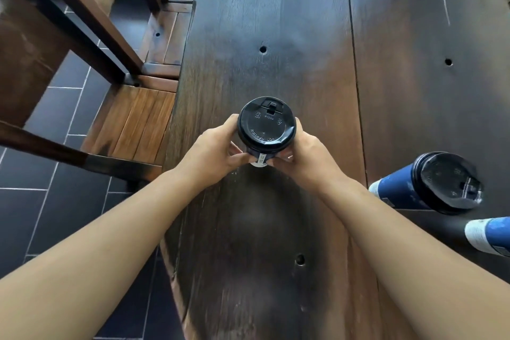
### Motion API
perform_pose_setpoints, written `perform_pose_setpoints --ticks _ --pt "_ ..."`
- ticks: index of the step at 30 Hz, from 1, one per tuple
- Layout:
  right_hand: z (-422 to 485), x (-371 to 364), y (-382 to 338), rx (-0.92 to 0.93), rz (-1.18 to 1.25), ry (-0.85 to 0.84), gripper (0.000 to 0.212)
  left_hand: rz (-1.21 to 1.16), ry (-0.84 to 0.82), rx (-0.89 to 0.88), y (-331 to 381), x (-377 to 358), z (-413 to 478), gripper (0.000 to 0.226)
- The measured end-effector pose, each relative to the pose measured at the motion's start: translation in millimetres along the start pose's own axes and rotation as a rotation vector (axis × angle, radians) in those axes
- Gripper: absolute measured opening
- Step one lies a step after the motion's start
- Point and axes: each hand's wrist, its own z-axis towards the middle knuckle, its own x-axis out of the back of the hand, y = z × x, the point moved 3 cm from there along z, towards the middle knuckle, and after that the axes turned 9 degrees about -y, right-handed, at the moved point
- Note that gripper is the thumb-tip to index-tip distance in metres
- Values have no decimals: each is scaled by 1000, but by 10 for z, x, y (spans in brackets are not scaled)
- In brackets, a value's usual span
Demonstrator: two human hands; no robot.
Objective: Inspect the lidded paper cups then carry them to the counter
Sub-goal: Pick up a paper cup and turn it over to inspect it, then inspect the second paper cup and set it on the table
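A long dark table (276,22) is seen; no counter is in view. A second cup (430,182) and a third cup (488,234) are left on it at the right, not yet carried. A cup with a black lid (266,125) is held above the table, likely being checked. It is gripped by the left hand (212,150) and the right hand (309,154), fingers curled round its sides.

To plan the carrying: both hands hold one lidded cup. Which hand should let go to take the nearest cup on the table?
Probably right. The right hand is on the same side as the nearest cup, which stands to its right; the left hand would need to cross the held cup.
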Motion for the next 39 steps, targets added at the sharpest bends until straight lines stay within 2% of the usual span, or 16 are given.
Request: perform_pose_setpoints --ticks 6,11,19,22,29,39 --pt "-41 -17 66 -69 -74 -78 61 17 -33 35 -47 -23 -26 70" --pt "-290 -55 157 -219 -237 -204 55 135 -94 192 -106 -77 -197 68" --pt "-762 143 -132 -298 -338 -333 52 252 -147 334 244 32 -761 65" --pt "-944 299 -243 -304 -313 -316 52 286 -176 354 472 32 -995 63" --pt "-1310 505 -365 -322 -347 -282 52 220 -124 384 913 35 -1274 60" --pt "-1601 636 -392 -237 -377 -266 52 317 -92 347 1303 -259 -1352 62"
